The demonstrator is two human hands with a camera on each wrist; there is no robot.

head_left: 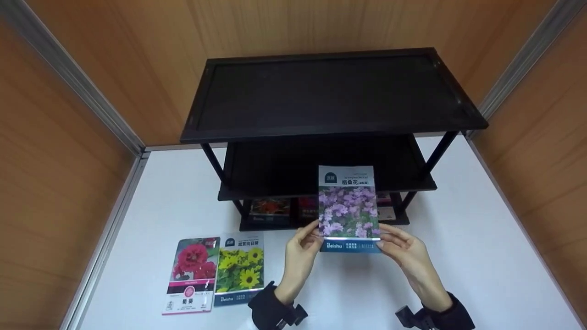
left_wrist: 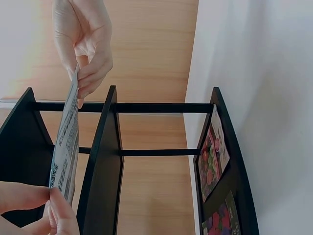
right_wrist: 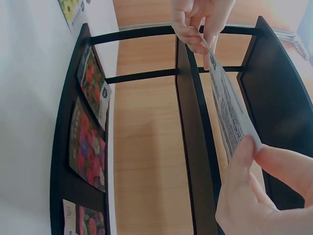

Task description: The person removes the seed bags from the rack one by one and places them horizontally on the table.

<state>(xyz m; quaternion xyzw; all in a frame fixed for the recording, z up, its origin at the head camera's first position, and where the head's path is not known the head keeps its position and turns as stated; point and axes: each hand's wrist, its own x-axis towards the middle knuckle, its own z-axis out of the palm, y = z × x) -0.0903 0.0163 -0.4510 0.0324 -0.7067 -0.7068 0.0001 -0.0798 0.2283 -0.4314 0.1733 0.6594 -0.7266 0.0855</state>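
Observation:
A seed packet with purple flowers [head_left: 348, 208] is held up in front of the black shelf's middle board. My left hand [head_left: 300, 256] pinches its lower left edge between thumb and fingers. On the opposite edge, my right hand [head_left: 408, 256] pinches it the same way. The packet's printed back [right_wrist: 227, 110] shows edge-on in the right wrist view, with the left hand [right_wrist: 201, 22] at its far side. In the left wrist view the right hand [left_wrist: 85, 46] grips the far end.
A three-tier black shelf [head_left: 330, 98] stands against the wooden wall. Its bottom tier carries several flower packets, among them a red-flowered one [right_wrist: 93, 83]. On the white table [head_left: 174, 183] at left lie a pink-flower packet [head_left: 192, 275] and a yellow-flower packet [head_left: 240, 268].

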